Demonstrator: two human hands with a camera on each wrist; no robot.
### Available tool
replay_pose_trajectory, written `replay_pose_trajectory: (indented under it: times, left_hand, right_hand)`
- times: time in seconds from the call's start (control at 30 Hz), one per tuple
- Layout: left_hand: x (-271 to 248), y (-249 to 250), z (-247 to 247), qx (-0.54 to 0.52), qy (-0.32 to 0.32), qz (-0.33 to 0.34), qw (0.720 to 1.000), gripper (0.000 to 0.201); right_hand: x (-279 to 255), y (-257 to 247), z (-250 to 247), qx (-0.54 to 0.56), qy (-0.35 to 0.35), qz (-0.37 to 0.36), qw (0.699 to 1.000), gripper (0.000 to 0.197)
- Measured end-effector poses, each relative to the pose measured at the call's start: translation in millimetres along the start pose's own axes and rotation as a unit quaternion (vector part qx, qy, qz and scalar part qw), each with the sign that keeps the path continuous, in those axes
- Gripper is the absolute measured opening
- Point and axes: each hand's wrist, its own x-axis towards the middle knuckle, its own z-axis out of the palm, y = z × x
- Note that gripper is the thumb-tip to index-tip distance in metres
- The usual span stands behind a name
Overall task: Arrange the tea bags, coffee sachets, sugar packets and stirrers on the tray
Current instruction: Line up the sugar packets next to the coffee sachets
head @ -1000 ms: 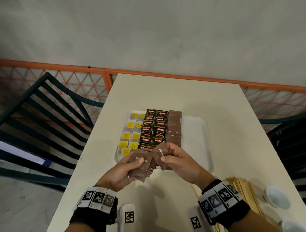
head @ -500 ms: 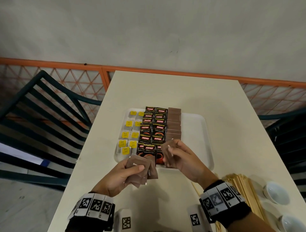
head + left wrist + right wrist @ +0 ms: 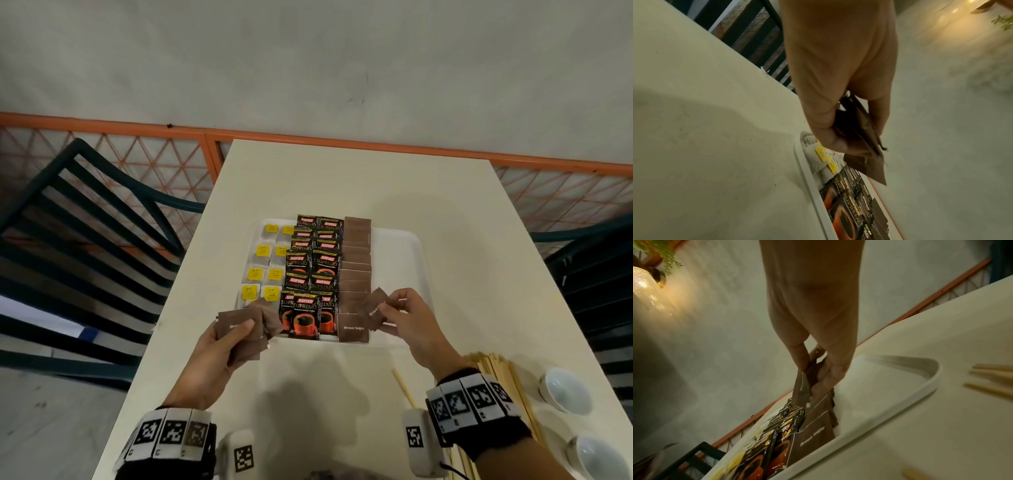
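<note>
A white tray (image 3: 397, 246) in the middle of the table holds tea bags with yellow tags (image 3: 263, 270) on its left, black coffee sachets (image 3: 313, 274) beside them and a column of brown sugar packets (image 3: 356, 270) to their right. My left hand (image 3: 219, 342) grips a fanned stack of brown sugar packets (image 3: 241, 330) at the tray's near left corner (image 3: 861, 141). Over the near end of the sugar column, my right hand (image 3: 400, 313) pinches brown sugar packets (image 3: 375, 308) (image 3: 807, 379). One packet (image 3: 354, 328) lies flat at the tray's near edge.
Wooden stirrers (image 3: 496, 373) lie in a pile on the table at the near right, with one stray stirrer (image 3: 404, 389) nearer the middle. Two white cups (image 3: 565, 394) stand at the right edge. Dark green chairs (image 3: 85, 240) flank the table; an orange railing (image 3: 308, 137) runs behind.
My hands have drawn apart: the right one carried packets rightward to the near end of the sugar column, where one packet now lies flat. The left one moved left with its stack.
</note>
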Motion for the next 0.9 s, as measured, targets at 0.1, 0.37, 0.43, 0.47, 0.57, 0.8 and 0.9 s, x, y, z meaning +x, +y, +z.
replay_pose_trajectory:
  times: [0.1, 0.37, 0.43, 0.47, 0.57, 0.8, 0.9]
  left_hand:
    - [1.2, -3.0, -5.7, -0.021, 0.021, -0.009, 1.000, 0.027]
    - [-5.5, 1.5, -2.1, 0.013, 0.009, 0.001, 1.000, 0.023]
    - [-5.8, 1.9, -1.3, 0.011, 0.010, -0.001, 1.000, 0.022]
    - [-5.6, 1.9, -1.5, 0.008, 0.014, -0.003, 1.000, 0.022]
    - [-4.1, 1.8, -2.8, -0.012, 0.022, -0.010, 1.000, 0.028]
    - [-1.3, 2.5, 3.5, -0.008, 0.013, -0.020, 1.000, 0.027]
    - [0.0, 3.4, 10.5, 0.001, 0.005, -0.021, 1.000, 0.023]
  right_hand:
    - [0.0, 3.6, 2.7, -0.063, 0.006, -0.002, 0.998, 0.015]
    - [3.6, 14.2, 11.5, -0.129, -0.039, 0.012, 0.991, 0.012]
    - [5.3, 19.8, 13.4, -0.180, -0.044, 0.003, 0.983, 0.014]
    - [6.6, 23.5, 13.7, -0.200, -0.042, 0.003, 0.979, 0.016]
    - [9.4, 31.2, 13.6, -0.254, -0.026, -0.007, 0.967, 0.020]
    - [7.9, 33.2, 16.7, -0.296, -0.008, -0.043, 0.954, 0.031]
    - [5.5, 29.0, 19.8, -0.317, 0.008, -0.079, 0.945, 0.036]
